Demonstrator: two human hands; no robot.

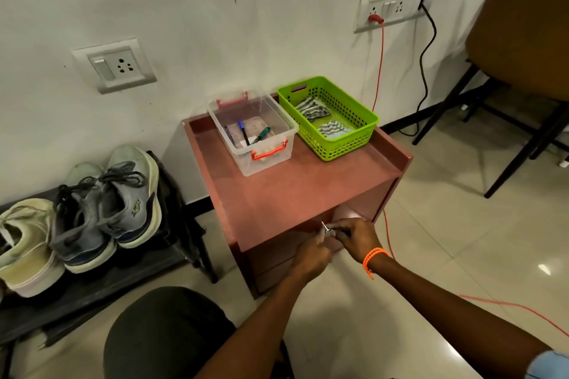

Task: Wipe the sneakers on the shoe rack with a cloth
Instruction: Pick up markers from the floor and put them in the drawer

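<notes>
Everything here is told from the small red table (277,194) in the middle. Far to its left sits a black shoe rack (92,295), low on the floor by the wall. On the rack, farthest from the table, is a pale cream sneaker (27,243), and next to it, closer to the table, is a pair of grey sneakers (107,206) with dark laces. Their heels point out, likely so they are easy to grab. These are the shoes to be wiped, and no hand is touching them yet. On top of the table, at the back, is a clear plastic box (252,132) with pens inside. Just to its right is a green basket (328,117). It holds striped cloths (312,109), folded up and kept together so one is easy to find. A cloth like that is probably what the job needs, but none is picked up. At the front edge of the table, both hands meet. The left hand (311,258) and the right hand (357,238) each have a grip curled in, pinching a small shiny metal thing (325,228) between them. It is too small to say what it is. To the right of the table, an orange cable (380,71) runs down from a wall socket (386,11), and a brown chair (523,34) stands further right.
</notes>
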